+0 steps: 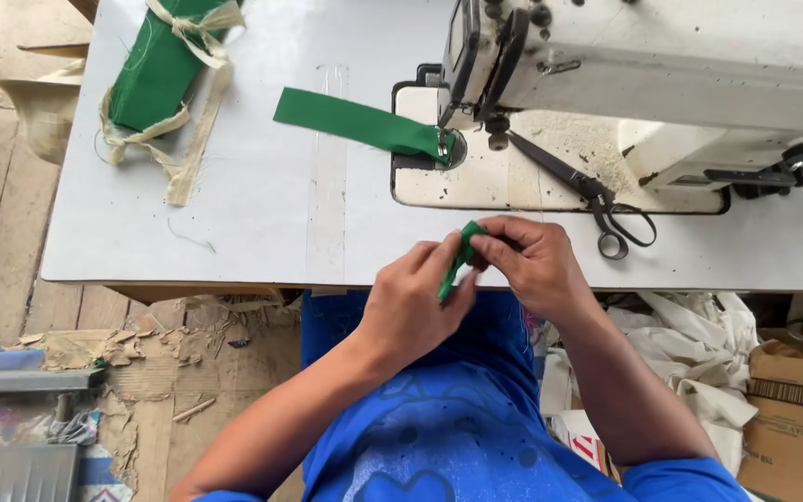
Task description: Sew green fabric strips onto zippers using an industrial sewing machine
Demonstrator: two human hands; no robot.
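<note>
Both of my hands pinch a small folded green fabric strip (458,257) just off the near edge of the white sewing table (234,223). My left hand (415,302) grips its lower part, and my right hand (532,263) holds its upper end between thumb and fingers. Beyond them, a longer green fabric strip (355,122) lies flat on the table with one end under the presser foot (444,144) of the white sewing machine (662,84).
Black scissors (587,197) rest on the machine bed at right. A bundle of green fabric (155,70) tied with cream tape sits at the table's far left. Cream cloth (699,353) and a cardboard box (796,418) are at lower right; torn cardboard scraps (141,363) cover the floor at left.
</note>
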